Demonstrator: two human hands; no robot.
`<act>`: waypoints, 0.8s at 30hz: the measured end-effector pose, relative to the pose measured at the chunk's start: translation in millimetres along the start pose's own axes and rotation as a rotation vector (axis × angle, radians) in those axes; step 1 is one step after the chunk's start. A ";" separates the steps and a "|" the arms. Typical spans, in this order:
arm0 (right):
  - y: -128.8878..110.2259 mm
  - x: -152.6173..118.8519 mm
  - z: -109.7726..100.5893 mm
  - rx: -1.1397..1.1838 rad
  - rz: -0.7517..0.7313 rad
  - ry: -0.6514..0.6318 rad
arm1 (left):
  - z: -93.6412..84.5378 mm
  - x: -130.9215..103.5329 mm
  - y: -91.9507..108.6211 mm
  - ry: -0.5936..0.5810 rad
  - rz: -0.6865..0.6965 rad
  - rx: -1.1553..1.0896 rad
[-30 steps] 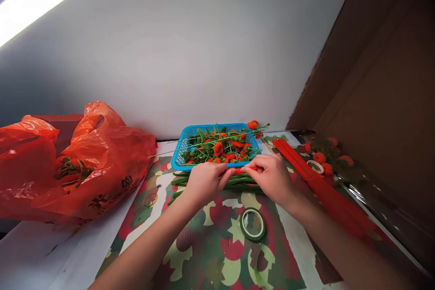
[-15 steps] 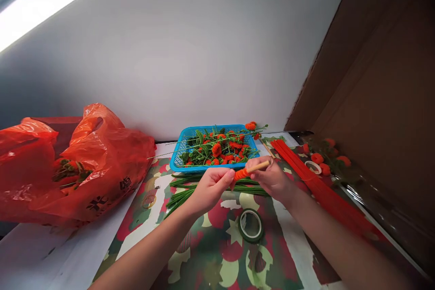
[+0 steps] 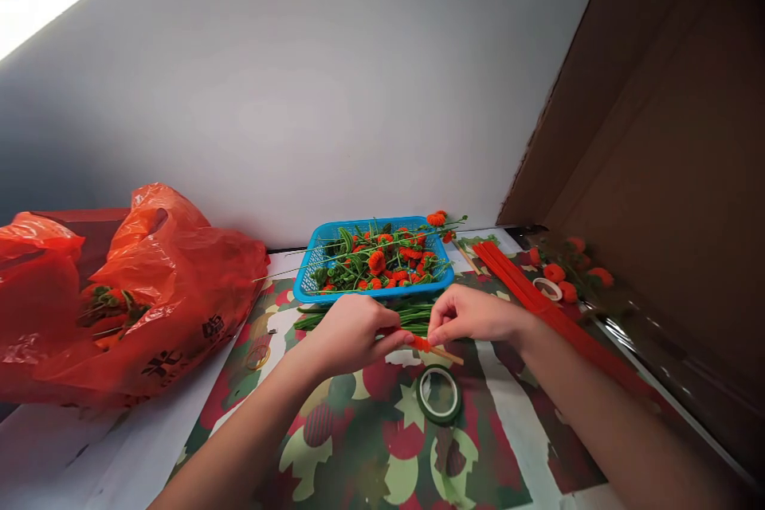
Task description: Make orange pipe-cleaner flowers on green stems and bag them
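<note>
Between my hands is a thin wooden stick (image 3: 447,355) with an orange fuzzy strip (image 3: 421,343) wound around its left end. My left hand (image 3: 358,335) pinches the wound end with thumb and fingers. At the strip's right side, my right hand (image 3: 463,315) has its thumb and forefinger pressed together; what lies between those fingertips is too small to make out. The stick's bare end points down to the right. Green fuzzy stems (image 3: 412,317) lie just behind my hands, and a roll of green tape (image 3: 438,394) is in front of them.
A blue basket (image 3: 304,287) of orange flowers and green stems stands behind. On the left is a red plastic bag (image 3: 197,311). Orange strips (image 3: 526,295), a white tape ring (image 3: 547,289) and orange flowers (image 3: 554,272) lie right, beside a brown cardboard panel (image 3: 657,175).
Both hands have turned and moved lower. The stick's bare end has swung from pointing up right to down right, and my right hand has shifted from the stick toward the orange strip.
</note>
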State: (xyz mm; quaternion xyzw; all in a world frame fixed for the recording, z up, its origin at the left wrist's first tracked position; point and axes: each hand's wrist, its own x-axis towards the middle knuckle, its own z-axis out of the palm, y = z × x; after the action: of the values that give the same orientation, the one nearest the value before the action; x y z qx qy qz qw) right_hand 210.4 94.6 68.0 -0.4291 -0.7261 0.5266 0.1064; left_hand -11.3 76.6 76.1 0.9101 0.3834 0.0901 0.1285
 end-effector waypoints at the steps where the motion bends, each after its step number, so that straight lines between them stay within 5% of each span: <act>1: -3.2 0.2 4.4 -0.075 0.029 0.084 | 2.0 0.7 0.7 0.012 -0.043 0.046; 5: -17.6 -3.1 23.5 -0.403 0.014 0.558 | 9.7 3.8 5.7 0.133 -0.286 0.031; 10: -20.3 -7.5 32.5 -0.645 -0.379 0.906 | 16.0 7.5 8.0 0.267 -0.440 -0.406; 17: 3.1 5.7 19.5 -0.865 -0.773 0.975 | 23.3 12.1 0.8 0.177 -0.461 -0.941; 24: 23.8 6.9 8.7 -0.937 -1.063 0.930 | 15.2 9.7 2.9 -0.116 -0.626 -1.235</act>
State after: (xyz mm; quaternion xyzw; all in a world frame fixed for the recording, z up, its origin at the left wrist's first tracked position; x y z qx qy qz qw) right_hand 213.1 95.6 42.0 -0.2033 -0.8568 -0.1787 0.4388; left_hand 1.4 79.2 63.2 0.5205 0.4989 0.2019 0.6629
